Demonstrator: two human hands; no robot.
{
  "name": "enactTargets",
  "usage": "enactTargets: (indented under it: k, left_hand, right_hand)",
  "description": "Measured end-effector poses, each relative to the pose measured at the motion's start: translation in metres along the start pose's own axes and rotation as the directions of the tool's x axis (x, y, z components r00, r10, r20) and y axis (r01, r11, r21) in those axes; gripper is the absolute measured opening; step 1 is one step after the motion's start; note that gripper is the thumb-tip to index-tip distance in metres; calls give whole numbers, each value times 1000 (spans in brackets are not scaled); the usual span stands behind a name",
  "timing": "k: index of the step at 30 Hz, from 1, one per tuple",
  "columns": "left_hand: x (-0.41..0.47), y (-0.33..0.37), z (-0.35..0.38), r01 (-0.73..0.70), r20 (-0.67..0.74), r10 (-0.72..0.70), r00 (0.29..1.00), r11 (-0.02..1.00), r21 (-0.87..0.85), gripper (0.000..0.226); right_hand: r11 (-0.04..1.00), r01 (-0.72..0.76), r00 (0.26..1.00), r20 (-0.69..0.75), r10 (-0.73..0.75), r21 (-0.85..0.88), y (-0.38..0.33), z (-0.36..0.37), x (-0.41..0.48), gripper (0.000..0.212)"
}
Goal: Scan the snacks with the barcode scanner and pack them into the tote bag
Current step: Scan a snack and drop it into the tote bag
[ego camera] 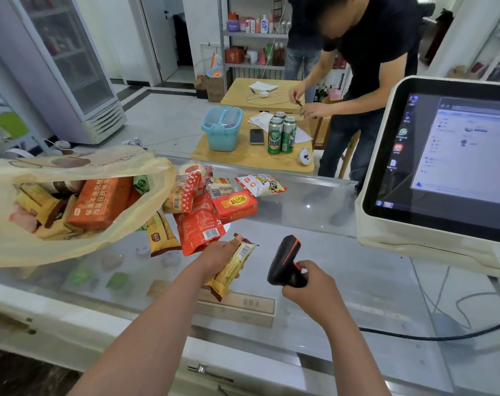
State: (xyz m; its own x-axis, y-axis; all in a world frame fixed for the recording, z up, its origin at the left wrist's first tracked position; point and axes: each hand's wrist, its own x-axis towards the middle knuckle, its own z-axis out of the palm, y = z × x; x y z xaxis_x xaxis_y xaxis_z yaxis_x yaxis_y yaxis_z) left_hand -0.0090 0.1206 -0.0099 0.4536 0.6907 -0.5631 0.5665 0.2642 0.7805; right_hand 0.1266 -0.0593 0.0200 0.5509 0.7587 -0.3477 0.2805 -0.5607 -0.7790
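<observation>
The left hand (pixel 218 254) pinched a yellow foil snack packet with brown ends (pixel 233 267), barcode up, above the glass surface (pixel 323 252). The right hand's (pixel 306 284) grip was wrapped tight around the handle of a black and orange barcode scanner (pixel 286 260), its head angled toward that packet. The pale yellow tote bag (pixel 80 244) at left already held several packs. Judging by the red, orange and white packets heaped just beside its mouth (pixel 214 201), roughly half remained to scan
</observation>
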Motion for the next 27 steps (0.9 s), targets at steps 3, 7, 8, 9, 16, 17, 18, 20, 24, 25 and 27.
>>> enactTargets:
  k: [3,7,8,9,16,17,18,20,24,25,27]
  left_hand:
    - [-2,-1,3,-20,-26,19,999,998,-59,43]
    - [-13,-4,7,-120,-136,87,987,959,-257,41]
    - [-17,-5,6,-140,-165,94,982,945,-296,41]
    - [-22,-3,5,-161,-192,101,976,931,-327,41]
    - [-65,20,-36,-311,-395,173,902,896,-318,59]
    - [-73,20,-46,-314,-427,170,888,904,-292,62]
    - [-81,20,-57,-310,-459,159,874,910,-275,63]
    - [-100,19,-79,-318,-507,153,848,912,-258,48]
    - [-128,3,-133,-464,-744,262,614,883,-71,31]
    - [-135,-4,-149,-474,-846,276,457,880,31,41]
    - [-149,-18,-184,-336,-967,240,81,920,200,53]
  right_hand:
    - [999,-33,999,-28,33,-24,6,6,9,42]
    - [990,-6,979,-201,-23,-138,-3,12,17,55]
    - [978,36,952,-291,-95,-203,-10,14,17,55]
    - [966,96,918,-354,-180,-241,-20,18,16,53]
    - [929,336,917,170,-360,153,-96,82,0,45]
    - [915,351,900,197,-388,198,-102,94,-2,44]
    - [903,352,891,208,-403,245,-108,105,-5,43]
    - [885,348,884,207,-420,308,-121,123,-8,44]
    - [851,361,871,188,-454,382,-150,154,-10,52]
    - [855,355,872,195,-448,377,-157,161,-9,53]
    - [870,355,872,212,-440,343,-169,172,-7,51]
